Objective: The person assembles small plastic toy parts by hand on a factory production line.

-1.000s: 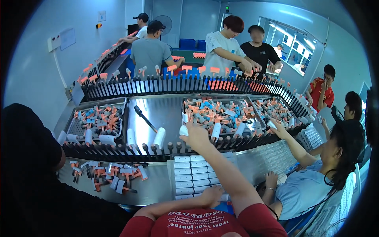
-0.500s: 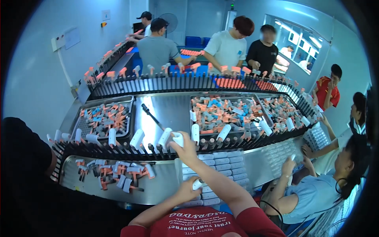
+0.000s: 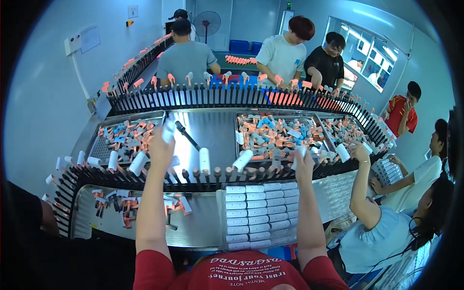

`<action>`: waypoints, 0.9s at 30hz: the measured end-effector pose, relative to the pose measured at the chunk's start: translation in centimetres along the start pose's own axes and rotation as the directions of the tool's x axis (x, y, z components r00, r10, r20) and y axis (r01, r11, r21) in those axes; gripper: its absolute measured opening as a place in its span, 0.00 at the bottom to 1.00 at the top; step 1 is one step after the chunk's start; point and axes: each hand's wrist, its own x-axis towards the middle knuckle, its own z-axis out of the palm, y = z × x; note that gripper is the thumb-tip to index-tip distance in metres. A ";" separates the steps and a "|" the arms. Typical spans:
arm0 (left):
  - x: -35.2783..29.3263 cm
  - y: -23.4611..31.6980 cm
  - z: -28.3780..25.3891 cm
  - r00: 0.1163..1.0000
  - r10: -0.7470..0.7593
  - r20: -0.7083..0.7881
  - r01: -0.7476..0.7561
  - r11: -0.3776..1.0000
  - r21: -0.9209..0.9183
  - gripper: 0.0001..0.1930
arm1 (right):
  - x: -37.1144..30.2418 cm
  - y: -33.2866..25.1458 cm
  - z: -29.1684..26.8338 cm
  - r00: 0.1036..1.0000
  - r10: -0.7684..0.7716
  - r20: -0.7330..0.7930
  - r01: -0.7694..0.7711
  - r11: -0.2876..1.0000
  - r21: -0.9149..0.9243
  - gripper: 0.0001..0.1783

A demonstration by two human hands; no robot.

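Observation:
My left hand [image 3: 160, 151] is raised over the near row of black posts [image 3: 208, 186], its fingers closed round a white plastic casing [image 3: 168, 132] that is smeared by motion. Farther right, my right hand [image 3: 304, 168] grips another white casing [image 3: 301, 151] at the same row; whether that casing touches a post I cannot tell. Between my arms, a white casing [image 3: 205, 161] stands on a post, with a tilted one [image 3: 242, 160] beside it. Rows of white casings [image 3: 258, 218] lie in a clear plastic tray close to my body.
Metal trays hold orange, grey and blue parts [image 3: 275, 137]. A black rod [image 3: 187, 135] lies on the metal table [image 3: 193, 121]. Loose orange-and-white pieces [image 3: 126, 212] lie at near left. Co-workers stand behind the far post row [image 3: 193, 99]; one reaches in from the right [image 3: 360, 153].
My left hand has swung up and left from near my body, carrying a white casing. My right hand has moved right along the post row. The posts' casings have shifted leftward.

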 end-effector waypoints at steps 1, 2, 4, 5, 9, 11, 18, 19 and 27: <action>0.3 0.1 0.4 0.986 0.012 0.169 -0.020 0.998 0.051 0.19 | 0.9 1.1 -0.2 0.998 0.012 0.058 -0.009 0.999 -0.051 0.15; 0.7 0.2 0.8 0.943 0.016 0.333 -0.052 0.994 0.100 0.18 | 1.6 2.1 -0.7 0.993 0.028 0.117 -0.016 0.995 -0.101 0.15; 1.3 -0.6 -0.5 0.895 -0.158 0.418 0.075 0.975 0.207 0.17 | 0.9 -0.2 1.4 0.967 0.069 0.246 -0.007 0.969 -0.246 0.17; 1.0 -1.8 -0.9 0.909 -0.167 0.382 0.103 0.978 0.183 0.18 | 0.8 -2.2 2.8 0.943 0.158 0.292 -0.050 0.938 -0.344 0.18; 1.3 -5.0 -1.4 0.939 -0.187 0.289 0.129 0.970 0.208 0.18 | -0.7 -3.2 8.7 0.875 0.055 0.481 0.273 0.765 -0.584 0.19; 1.9 -4.4 -1.7 0.912 -0.268 0.309 0.160 0.930 0.332 0.19 | -2.2 -3.4 11.0 0.837 0.017 0.547 0.462 0.515 -0.722 0.18; 2.1 -9.5 -5.8 0.993 -0.028 -0.117 0.038 0.996 0.081 0.18 | -6.2 -2.6 14.0 0.793 -0.168 0.585 0.543 0.629 -0.556 0.25; 2.5 -7.6 -6.0 0.989 -0.022 -0.147 0.035 0.995 0.091 0.16 | -6.3 -2.4 14.2 0.780 -0.223 0.585 0.570 0.638 -0.517 0.26; -1.9 10.5 -1.8 0.902 0.107 0.418 0.053 0.934 -0.353 0.21 | -11.1 -2.3 7.5 0.693 -0.102 0.714 0.481 0.803 -0.352 0.33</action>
